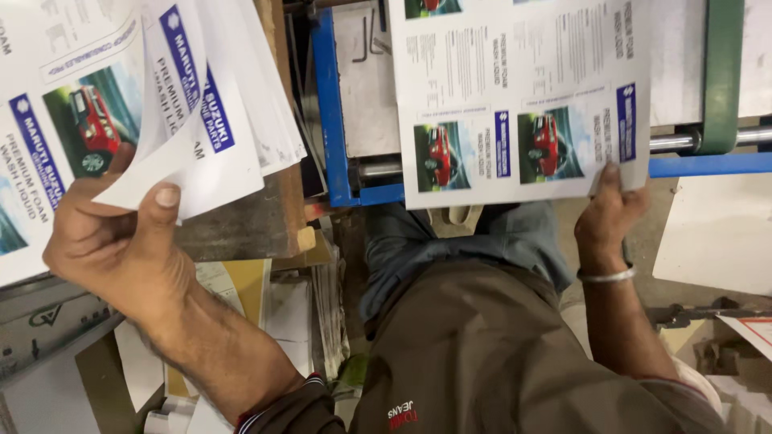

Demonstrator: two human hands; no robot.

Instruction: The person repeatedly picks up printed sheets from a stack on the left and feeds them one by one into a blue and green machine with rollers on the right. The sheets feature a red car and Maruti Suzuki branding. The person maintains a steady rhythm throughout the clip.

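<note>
A blue metal machine frame (331, 120) runs down the middle, with a grey steel plate (366, 88) inside it and a shiny roller bar (683, 142) to the right. A green upright band (721, 72) crosses the bar. A worn wooden board (265, 217) lies beside the frame. The concrete floor (643, 265) is dusty, with paper scraps (748, 329).

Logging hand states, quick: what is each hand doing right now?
Left hand: closed on the lifted corners of the stacked printed sheets.
Right hand: closed, holding the single printed label sheet by its corner.
</note>
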